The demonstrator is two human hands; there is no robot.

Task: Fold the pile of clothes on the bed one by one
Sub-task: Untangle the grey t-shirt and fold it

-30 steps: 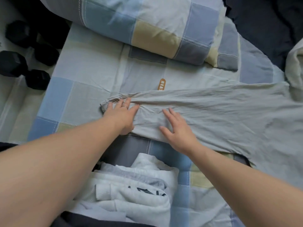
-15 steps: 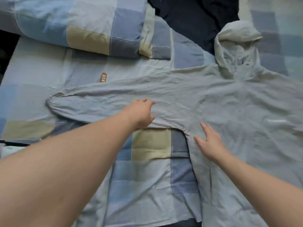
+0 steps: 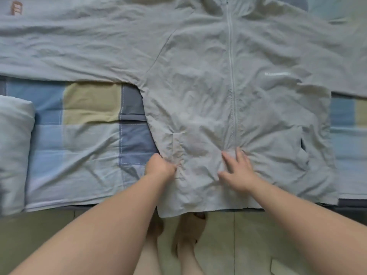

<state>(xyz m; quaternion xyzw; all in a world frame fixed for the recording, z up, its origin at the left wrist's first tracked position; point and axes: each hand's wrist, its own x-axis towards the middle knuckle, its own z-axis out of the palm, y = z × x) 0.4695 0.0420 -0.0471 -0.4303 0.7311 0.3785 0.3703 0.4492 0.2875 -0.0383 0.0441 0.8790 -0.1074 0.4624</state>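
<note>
Grey zip jacket [image 3: 218, 86] lies spread front-up on the checked bed [image 3: 89, 126], left hand [image 3: 159, 165] curled, pinching its side seam, right hand [image 3: 237, 171] pressing flat, fingers [image 3: 239, 155] spread, beside the zip [image 3: 230, 46]

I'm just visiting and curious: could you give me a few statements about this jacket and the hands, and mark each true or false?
1. The jacket lies spread on the bed, zip facing up. True.
2. The right hand lies flat on the jacket near the zip. True.
3. The left hand hangs free above the floor. False: it grips the jacket's side edge.
4. The jacket is already folded in half. False: its sleeves stretch out to both sides.
</note>
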